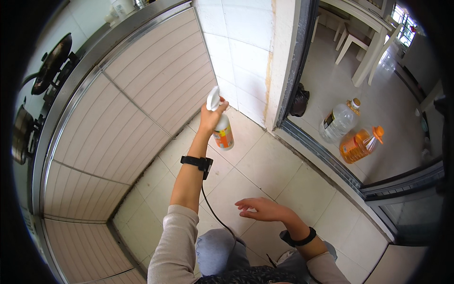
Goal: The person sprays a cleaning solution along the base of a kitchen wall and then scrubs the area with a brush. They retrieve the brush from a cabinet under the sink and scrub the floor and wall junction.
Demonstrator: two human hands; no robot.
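My left hand (210, 119) reaches forward, wrapped around the neck of a white spray bottle (223, 134). An orange and yellow label with writing covers the bottle's lower body. Its white trigger head (213, 98) rises above my fist, partly hidden by the fingers. The bottle is near the corner where the ribbed cabinet doors (156, 71) meet the white tiled wall (244, 67). My right hand (260, 209) hovers above the floor in front of my knees. It holds nothing, with the thumb apart from the loosely bent fingers.
Pans (53, 65) sit on the gas stove at left, above the cabinets. To the right runs a dark sliding-door track (322, 159). Beyond it stand a clear plastic jug (338, 122), an orange-filled jug (356, 145), and a black plastic bag (300, 101). A black cable (212, 209) hangs from my left wristband.
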